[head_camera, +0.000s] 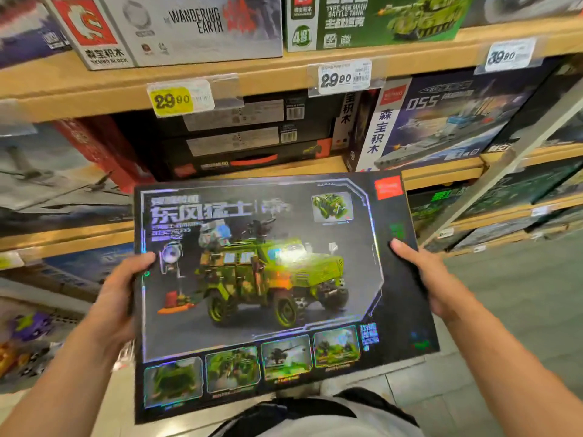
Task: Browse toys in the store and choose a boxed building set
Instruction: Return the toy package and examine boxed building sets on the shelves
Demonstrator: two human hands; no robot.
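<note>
While the shelves of toy boxes fill the wall ahead, a person holds a large flat boxed building set (pixel 271 291) out in front of their chest, face up towards them. The box is dark, with a green camouflaged off-road truck printed across its middle, a shiny holographic border, a red logo patch at the upper right corner and a row of four small pictures along the lower edge. It is clear of the shelves and tilts a little, its right side higher than its left.

The left hand (pixel 116 298) grips the left edge about halfway up, the thumb laid over the printed front and the fingers hidden behind. The right hand (pixel 432 279) grips the right edge the same way, thumb on the front near the dark margin.

Behind the box, a wooden shelf (pixel 284 63) carries price tags: a yellow one (pixel 172 100) and a white one (pixel 342 77), both reading 29.90, and another further right (pixel 508 55) reading 39.90. Above it stand a white box marked "The Wandering Earth" (pixel 189 26) and a green tank box (pixel 378 20). On the shelf below lie stacked black boxes (pixel 246 137), and just beside them to the right stands a blue warship box (pixel 441 121).
</note>
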